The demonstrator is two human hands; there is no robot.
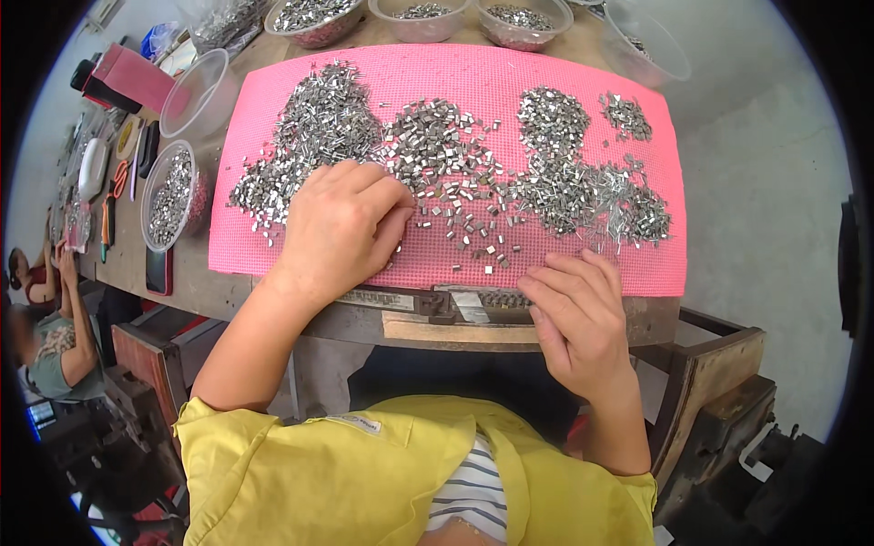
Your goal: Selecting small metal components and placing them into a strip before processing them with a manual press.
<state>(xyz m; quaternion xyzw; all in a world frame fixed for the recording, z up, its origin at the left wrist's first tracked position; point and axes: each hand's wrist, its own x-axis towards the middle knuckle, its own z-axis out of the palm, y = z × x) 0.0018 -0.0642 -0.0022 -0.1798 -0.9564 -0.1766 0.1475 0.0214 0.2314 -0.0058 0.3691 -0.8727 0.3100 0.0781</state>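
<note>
A pink textured mat (pixel 446 73) covers the bench in front of me, with heaps of small silvery metal pieces on it. My left hand (pixel 341 223) is at the near edge of the left heap (pixel 328 123), its fingers curled down and together; whatever they pinch is hidden. Loose block-shaped pieces (pixel 437 136) lie in the middle, just beyond that hand. My right hand (pixel 578 314) rests at the mat's front edge, fingers loosely stretched, tips by the right end of a dark metal strip fixture (pixel 437 305). Thin pins (pixel 619 200) lie among the pieces beyond it.
Clear plastic bowls with metal pieces stand along the back, including one bowl (pixel 523 23); another bowl (pixel 173 196) is at the left. Orange-handled scissors (pixel 118 179), a phone (pixel 158 271) and a pink box (pixel 137 77) lie on the left. Another person (pixel 68 350) sits at far left.
</note>
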